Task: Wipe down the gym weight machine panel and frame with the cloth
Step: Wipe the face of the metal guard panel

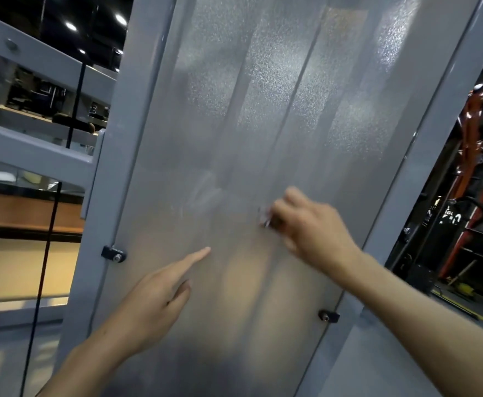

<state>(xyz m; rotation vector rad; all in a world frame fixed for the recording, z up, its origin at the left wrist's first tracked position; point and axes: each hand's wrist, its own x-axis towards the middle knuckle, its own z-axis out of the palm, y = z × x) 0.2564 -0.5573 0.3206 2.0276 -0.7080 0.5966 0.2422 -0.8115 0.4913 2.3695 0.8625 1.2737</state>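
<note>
Frosted grey panel [263,124] in grey frame [114,167], dim gym behind, black cable [48,224] left of panel, left hand [154,296] pointing index extended at panel, right hand [314,233] pinching small shiny object [266,220] against panel, identity unclear

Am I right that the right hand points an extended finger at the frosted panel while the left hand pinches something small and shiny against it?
Not quite: the hands are swapped. In the head view the left hand points an extended index finger at the frosted panel, and the right hand pinches the small shiny object against it. What that object is cannot be told from the blur.
</note>
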